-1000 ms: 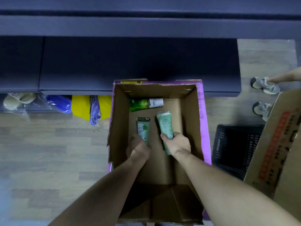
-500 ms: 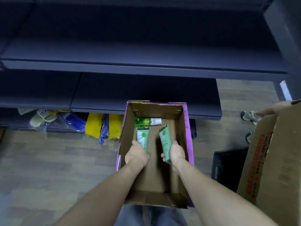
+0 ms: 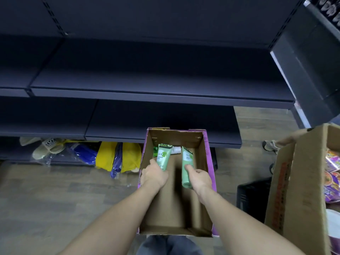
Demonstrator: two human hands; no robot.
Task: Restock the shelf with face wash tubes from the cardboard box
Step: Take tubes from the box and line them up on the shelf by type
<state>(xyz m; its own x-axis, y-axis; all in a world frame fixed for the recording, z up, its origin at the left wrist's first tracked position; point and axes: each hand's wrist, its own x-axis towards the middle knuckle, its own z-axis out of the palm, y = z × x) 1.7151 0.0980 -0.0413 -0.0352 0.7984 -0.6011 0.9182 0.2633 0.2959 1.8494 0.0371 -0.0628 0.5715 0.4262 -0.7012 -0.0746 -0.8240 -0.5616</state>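
An open cardboard box [image 3: 208,159] with purple outer sides stands on the floor below the dark shelves [image 3: 156,92]. My left hand [image 3: 154,175] grips a pale green face wash tube [image 3: 163,155] by its lower end. My right hand [image 3: 199,178] grips a second green tube [image 3: 186,162], its crimped end pointing up. Both tubes are held above the box floor. A third tube [image 3: 174,150] with a white cap lies at the far end of the box, partly hidden behind the held tubes.
The dark shelves carry nothing. Sandals [image 3: 46,146], blue bags [image 3: 84,153] and a yellow bag [image 3: 108,155] lie under the lowest shelf at left. A large cardboard box [image 3: 298,181] with snack packets stands at right, a black crate [image 3: 252,194] beside it. Another person's shoe [image 3: 270,145] shows at right.
Both hands have lifted their tubes up off the box floor. The view has tilted up, so more of the shelves shows.
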